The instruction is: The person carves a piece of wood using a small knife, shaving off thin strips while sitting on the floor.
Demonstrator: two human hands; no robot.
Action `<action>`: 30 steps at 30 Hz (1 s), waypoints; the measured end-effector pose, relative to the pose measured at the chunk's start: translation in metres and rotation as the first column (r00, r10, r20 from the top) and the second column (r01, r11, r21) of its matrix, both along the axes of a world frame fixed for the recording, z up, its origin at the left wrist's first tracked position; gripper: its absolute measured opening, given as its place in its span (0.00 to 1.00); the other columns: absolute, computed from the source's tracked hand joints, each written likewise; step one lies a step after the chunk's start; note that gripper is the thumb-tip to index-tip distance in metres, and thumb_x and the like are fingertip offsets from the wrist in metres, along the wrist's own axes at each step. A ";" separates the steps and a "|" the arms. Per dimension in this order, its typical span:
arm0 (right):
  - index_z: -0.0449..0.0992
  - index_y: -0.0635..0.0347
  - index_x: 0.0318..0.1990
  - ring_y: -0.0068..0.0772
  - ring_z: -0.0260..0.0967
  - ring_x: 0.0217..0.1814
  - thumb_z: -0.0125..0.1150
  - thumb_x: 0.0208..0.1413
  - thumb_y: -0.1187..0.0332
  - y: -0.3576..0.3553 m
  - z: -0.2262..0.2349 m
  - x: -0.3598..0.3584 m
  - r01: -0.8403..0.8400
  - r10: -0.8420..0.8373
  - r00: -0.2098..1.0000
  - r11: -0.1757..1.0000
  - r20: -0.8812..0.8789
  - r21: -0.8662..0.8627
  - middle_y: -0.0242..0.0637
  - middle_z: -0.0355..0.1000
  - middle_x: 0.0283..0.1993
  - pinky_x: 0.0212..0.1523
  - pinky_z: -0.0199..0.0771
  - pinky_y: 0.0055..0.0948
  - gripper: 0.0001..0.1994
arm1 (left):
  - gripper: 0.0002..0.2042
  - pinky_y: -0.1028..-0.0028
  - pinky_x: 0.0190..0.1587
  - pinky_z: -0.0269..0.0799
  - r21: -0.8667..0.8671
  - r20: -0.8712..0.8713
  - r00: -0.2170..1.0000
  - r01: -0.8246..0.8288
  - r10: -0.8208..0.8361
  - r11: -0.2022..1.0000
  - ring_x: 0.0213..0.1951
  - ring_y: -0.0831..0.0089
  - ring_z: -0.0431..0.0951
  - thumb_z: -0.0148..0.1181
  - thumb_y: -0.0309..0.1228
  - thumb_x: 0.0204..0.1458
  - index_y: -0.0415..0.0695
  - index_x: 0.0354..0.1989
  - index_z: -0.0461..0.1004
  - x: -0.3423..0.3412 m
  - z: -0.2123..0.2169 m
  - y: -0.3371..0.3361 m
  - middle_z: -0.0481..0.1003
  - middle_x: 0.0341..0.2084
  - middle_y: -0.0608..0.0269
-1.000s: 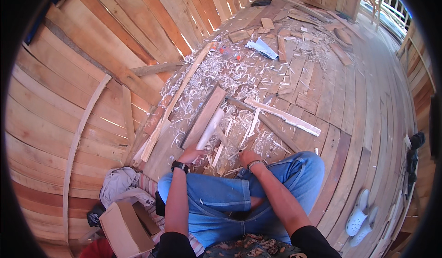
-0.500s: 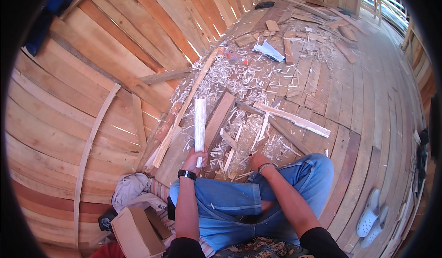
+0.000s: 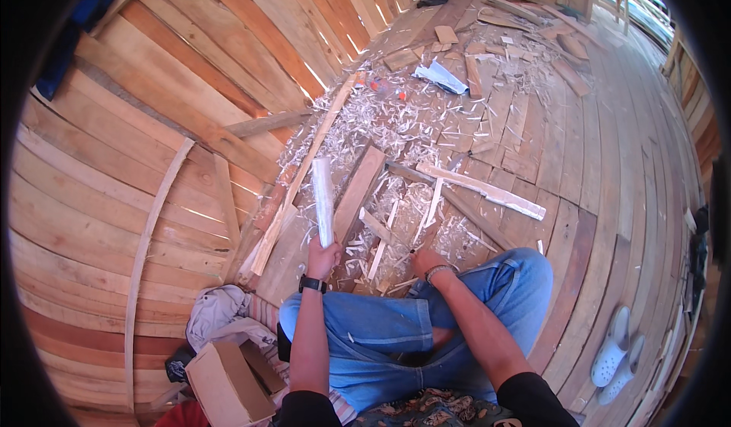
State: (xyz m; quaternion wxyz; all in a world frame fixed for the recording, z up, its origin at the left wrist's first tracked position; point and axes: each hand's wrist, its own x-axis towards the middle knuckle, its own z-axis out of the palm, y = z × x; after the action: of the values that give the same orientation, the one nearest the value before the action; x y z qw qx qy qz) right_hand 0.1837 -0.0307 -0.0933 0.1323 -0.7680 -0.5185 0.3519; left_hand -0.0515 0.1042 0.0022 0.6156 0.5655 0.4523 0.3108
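Note:
My left hand point(image 3: 324, 256) is closed round the lower end of a pale, whittled wooden stick point(image 3: 323, 198). The stick points away from me, its far end tilted slightly left, above a shavings-strewn floor. Beside my bent right knee, my right hand point(image 3: 429, 262) is closed. What lies inside its fingers is too small and dark to make out. Just ahead of the hands, a thick wooden block point(image 3: 361, 187) lies at a slant among thin wood strips point(image 3: 383, 240) and curled shavings.
Shavings point(image 3: 358, 122) spread along the plank wall point(image 3: 190, 69). A long batten point(image 3: 308, 168) lies left of the block, a pale strip point(image 3: 487, 191) to its right. Offcuts and a light-blue sheet point(image 3: 442, 77) lie farther off. A cardboard box point(image 3: 228, 385) is near left; clogs point(image 3: 611, 358) are at right.
My left hand has shifted slightly forward, and the stick's far end has swung left. My right hand has barely moved; the whole view has shifted a little.

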 end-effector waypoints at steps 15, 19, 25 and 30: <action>0.79 0.64 0.38 0.56 0.74 0.44 0.41 0.63 0.59 0.004 -0.006 -0.006 -0.167 0.164 0.982 0.985 0.096 0.029 0.53 0.76 0.41 0.46 0.74 0.49 0.21 | 0.16 0.72 0.18 0.66 0.142 -0.398 0.909 0.194 -0.124 0.971 0.17 0.76 0.72 0.54 0.23 0.45 0.38 0.45 0.71 -0.007 -0.048 0.011 0.72 0.20 0.60; 0.79 0.63 0.41 0.55 0.74 0.47 0.42 0.62 0.60 -0.004 -0.014 -0.003 -0.180 0.186 0.975 0.982 0.124 -0.059 0.52 0.76 0.44 0.47 0.74 0.47 0.19 | 0.17 0.74 0.16 0.67 -0.202 -0.793 0.387 0.562 -0.471 0.802 0.15 0.75 0.73 0.56 0.27 0.44 0.41 0.46 0.74 0.003 -0.063 0.001 0.74 0.18 0.59; 0.80 0.60 0.44 0.53 0.74 0.50 0.44 0.60 0.60 0.002 -0.007 -0.006 -0.264 0.285 0.947 0.954 0.147 -0.143 0.50 0.75 0.47 0.50 0.74 0.45 0.18 | 0.16 0.55 0.42 0.72 0.293 -0.765 0.643 0.366 -0.012 0.883 0.40 0.49 0.79 0.61 0.34 0.43 0.41 0.41 0.76 -0.016 -0.063 0.007 0.78 0.34 0.43; 0.79 0.60 0.44 0.52 0.73 0.51 0.45 0.60 0.56 -0.001 -0.022 0.002 -0.052 0.068 0.993 0.987 0.099 -0.149 0.50 0.75 0.48 0.52 0.72 0.44 0.20 | 0.24 0.54 0.48 0.72 0.184 -0.930 0.357 0.247 0.087 0.951 0.45 0.45 0.76 0.62 0.36 0.45 0.35 0.49 0.67 -0.002 -0.053 -0.001 0.76 0.41 0.37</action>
State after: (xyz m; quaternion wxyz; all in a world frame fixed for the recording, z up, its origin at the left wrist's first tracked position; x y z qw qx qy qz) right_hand 0.1862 -0.0322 -0.1155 0.0379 -0.7770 -0.5204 0.3523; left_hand -0.0531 0.1028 -0.0506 0.1750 0.7471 0.6405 -0.0311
